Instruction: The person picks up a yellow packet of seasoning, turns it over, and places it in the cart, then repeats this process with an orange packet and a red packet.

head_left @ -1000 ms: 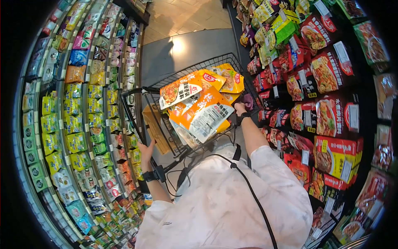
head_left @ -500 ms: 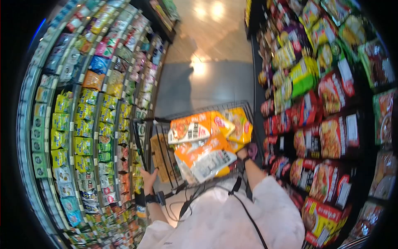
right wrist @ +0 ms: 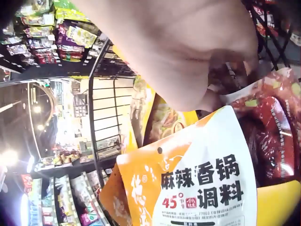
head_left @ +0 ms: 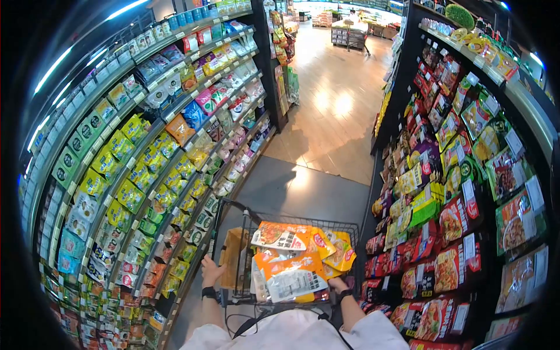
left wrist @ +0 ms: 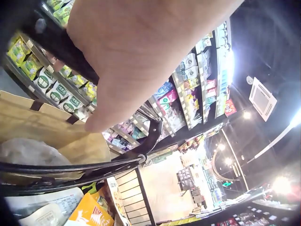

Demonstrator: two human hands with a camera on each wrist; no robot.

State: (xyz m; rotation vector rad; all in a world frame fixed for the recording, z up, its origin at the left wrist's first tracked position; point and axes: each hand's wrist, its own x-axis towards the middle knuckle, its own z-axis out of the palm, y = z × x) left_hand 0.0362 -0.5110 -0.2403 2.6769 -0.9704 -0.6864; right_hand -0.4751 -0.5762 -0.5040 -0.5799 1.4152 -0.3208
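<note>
A black wire shopping cart (head_left: 343, 223) stands in front of the person, heaped with orange, yellow and white food packets. My left hand (head_left: 212, 272) holds the cart's left side bar, thumb stretched out away from it; in the left wrist view a fingertip (left wrist: 58, 65) shows beyond the black bar (left wrist: 56, 40). The right hand (head_left: 337, 284) grips the cart at its near right corner, fingers curled and partly hidden. Close by it in the right wrist view is an orange-and-white seasoning packet (right wrist: 202, 165), with a red packet (right wrist: 277, 136) beside it.
Shelves of bagged goods (head_left: 131, 195) line the left side, and a rack of red packets (head_left: 449, 268) the right. A brown paper bag (head_left: 233, 256) hangs at the cart's left. Ahead, the aisle floor (head_left: 318, 125) leads to display stands (head_left: 349, 35).
The view has tilted up, showing more floor and stands ahead; cart and hands now sit lower in it. Both hands have stayed at the cart.
</note>
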